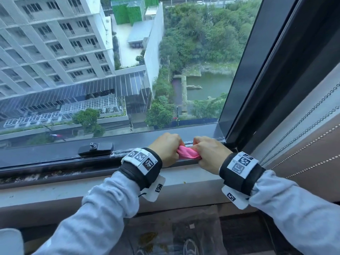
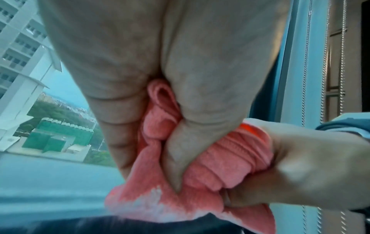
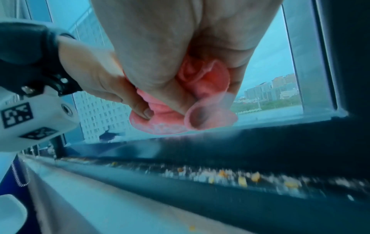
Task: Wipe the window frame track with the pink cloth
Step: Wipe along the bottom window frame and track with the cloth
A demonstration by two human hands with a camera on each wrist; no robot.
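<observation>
A large pane of glass (image 1: pixel 128 61) looks down from a high floor on a pale apartment block (image 1: pixel 51 37) at the left, a dark slatted roof (image 1: pixel 103 87) below it, dense green trees (image 1: pixel 206 34) and a greenish pond (image 1: pixel 209 85) at the right. Daylight is soft and bluish. A black latch (image 1: pixel 95 149) sits on the sash's lower rail. A dark upright frame post (image 1: pixel 272 70) slants along the right side, with bead chains (image 1: pixel 301 124) hanging beside a brown blind (image 1: pixel 316 155). A pale sill (image 1: pixel 55 190) runs beneath, and a dark floor (image 1: pixel 239 234) lies below.
</observation>
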